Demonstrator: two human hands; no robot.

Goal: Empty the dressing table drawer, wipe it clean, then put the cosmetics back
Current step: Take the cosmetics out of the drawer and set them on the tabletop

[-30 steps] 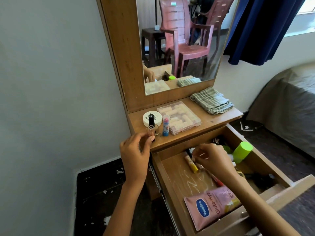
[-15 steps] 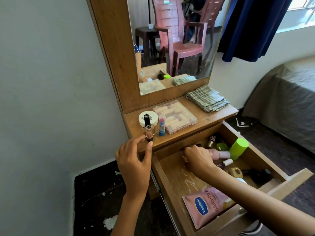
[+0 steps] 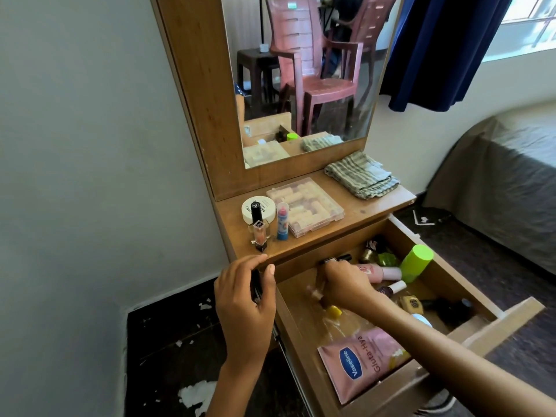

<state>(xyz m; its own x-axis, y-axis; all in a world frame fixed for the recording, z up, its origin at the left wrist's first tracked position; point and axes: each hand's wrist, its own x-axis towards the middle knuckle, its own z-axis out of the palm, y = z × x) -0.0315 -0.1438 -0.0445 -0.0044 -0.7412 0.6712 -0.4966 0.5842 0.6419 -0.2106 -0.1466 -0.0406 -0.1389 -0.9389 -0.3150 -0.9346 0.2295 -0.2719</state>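
The wooden drawer (image 3: 498,323) is pulled out and holds a pink Vaseline pouch (image 3: 361,362), a green-capped bottle (image 3: 416,263), a pink tube (image 3: 382,272), a yellow-capped item (image 3: 334,311) and several small bottles. My right hand (image 3: 346,284) reaches into its back left corner, fingers closed around a small blurred cosmetic item. My left hand (image 3: 245,293) hovers at the table top's front left corner, fingers curled apart, nothing seen in it. On the top (image 3: 361,212) stand a nail polish bottle (image 3: 259,233), a blue stick (image 3: 282,224), a white jar (image 3: 258,207) and a clear box (image 3: 305,206).
A folded striped cloth (image 3: 361,176) lies at the top's right end under the mirror (image 3: 301,70). A grey-covered bed (image 3: 511,182) stands to the right, a blue curtain (image 3: 436,49) hangs above it. The wall is close on the left, dark floor below.
My left hand has let go of the nail polish and dropped to the top's front edge. My right hand has moved to the drawer's back left corner and closed on a small item.
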